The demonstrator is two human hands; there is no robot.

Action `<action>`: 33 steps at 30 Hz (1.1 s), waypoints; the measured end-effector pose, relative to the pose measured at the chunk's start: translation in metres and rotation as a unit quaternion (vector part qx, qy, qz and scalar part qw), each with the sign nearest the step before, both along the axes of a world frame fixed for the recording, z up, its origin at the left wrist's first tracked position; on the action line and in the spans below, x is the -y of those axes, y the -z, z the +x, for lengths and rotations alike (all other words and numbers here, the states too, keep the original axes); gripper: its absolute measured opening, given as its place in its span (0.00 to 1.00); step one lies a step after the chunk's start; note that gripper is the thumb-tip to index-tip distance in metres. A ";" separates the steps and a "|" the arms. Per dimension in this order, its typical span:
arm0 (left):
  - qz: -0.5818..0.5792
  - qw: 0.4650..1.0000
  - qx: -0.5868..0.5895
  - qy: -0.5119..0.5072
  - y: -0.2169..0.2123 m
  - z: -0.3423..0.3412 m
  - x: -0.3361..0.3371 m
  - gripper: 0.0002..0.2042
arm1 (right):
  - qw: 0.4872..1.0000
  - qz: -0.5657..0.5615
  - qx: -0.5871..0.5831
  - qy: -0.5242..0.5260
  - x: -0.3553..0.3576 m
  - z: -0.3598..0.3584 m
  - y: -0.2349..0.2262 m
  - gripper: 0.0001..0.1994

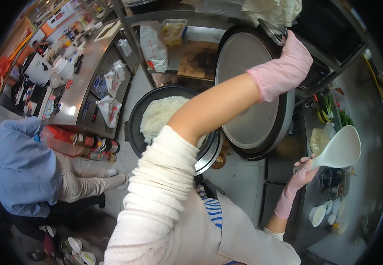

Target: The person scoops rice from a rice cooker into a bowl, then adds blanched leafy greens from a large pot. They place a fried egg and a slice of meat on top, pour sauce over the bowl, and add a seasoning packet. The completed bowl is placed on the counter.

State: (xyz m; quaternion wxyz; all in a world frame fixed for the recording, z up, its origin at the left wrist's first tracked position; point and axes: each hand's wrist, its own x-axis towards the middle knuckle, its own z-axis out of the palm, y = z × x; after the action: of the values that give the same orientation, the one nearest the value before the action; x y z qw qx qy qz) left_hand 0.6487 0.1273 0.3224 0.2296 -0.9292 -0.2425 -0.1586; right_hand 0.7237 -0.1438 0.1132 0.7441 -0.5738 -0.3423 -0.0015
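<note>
Head view: we are standing over a large round rice cooker (174,128) on the kitchen floor, its black pot filled with white cooked rice (158,115). Our left hand (295,55), in a pink glove, is reaching up across the picture to the top edge of the cooker's raised lid (249,92), beside a crumpled white cloth (273,11); the fingers are hidden behind the lid's rim, so we cannot tell whether they are clenched on it. Our left forearm, in a ribbed white sleeve, is crossing over the pot and covering part of the rice. Our right hand (304,172), also gloved in pink, is gripping the handle of a white rice paddle (339,150), holding it well to the right of the cooker, above a steel bench (368,185) carrying small bowls and green vegetables. To the left, a person in a blue shirt (21,165) is crouching near bottles on the floor, beside another steel bench (74,88) crowded with packets and containers. A white bag (153,46) is sitting on a shelf behind the cooker.
</note>
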 end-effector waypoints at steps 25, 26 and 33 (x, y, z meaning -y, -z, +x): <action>-0.510 0.528 0.644 -0.215 0.381 -0.534 -0.042 0.32 | 0.715 -0.477 0.453 -0.236 -0.210 -0.237 0.124 0.23; -0.520 0.515 0.647 -0.214 0.385 -0.538 -0.043 0.32 | 0.706 -0.492 0.448 -0.242 -0.209 -0.241 0.129 0.22; -0.514 0.608 0.559 -0.229 0.383 -0.534 -0.047 0.25 | 0.741 -0.478 0.440 -0.172 -0.208 -0.239 0.153 0.20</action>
State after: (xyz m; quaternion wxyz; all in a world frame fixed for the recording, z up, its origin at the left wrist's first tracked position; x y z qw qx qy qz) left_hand 0.1142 0.1740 -0.0609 -0.4374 -0.5392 -0.5703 -0.4390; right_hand 0.4846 0.0640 -0.0401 0.1272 -0.7210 -0.6801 0.0379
